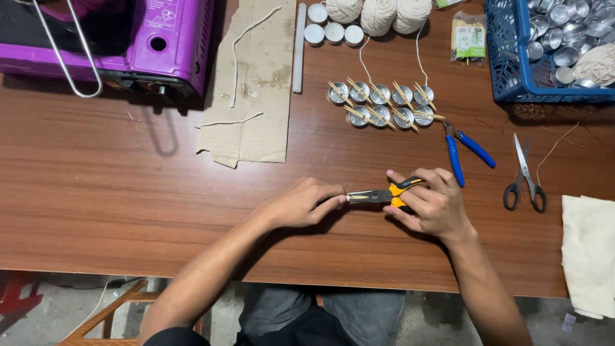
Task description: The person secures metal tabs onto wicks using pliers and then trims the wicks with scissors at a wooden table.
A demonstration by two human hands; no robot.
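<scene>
Gripping yellow pliers (384, 194) by the handles, right hand (432, 204) is closed round them just above the table (128, 192), nose pointing left w/ tips at the left hand (301, 204), whose fingers pinch something too small to tell at the tips. Behind: two rows of tin cups (381, 104) w/ sticks across; blue pliers (464, 154) & scissors (525, 179) to the right, cardboard (256, 96) & purple stove (128, 38) back left, blue crate (512, 70) back right.
</scene>
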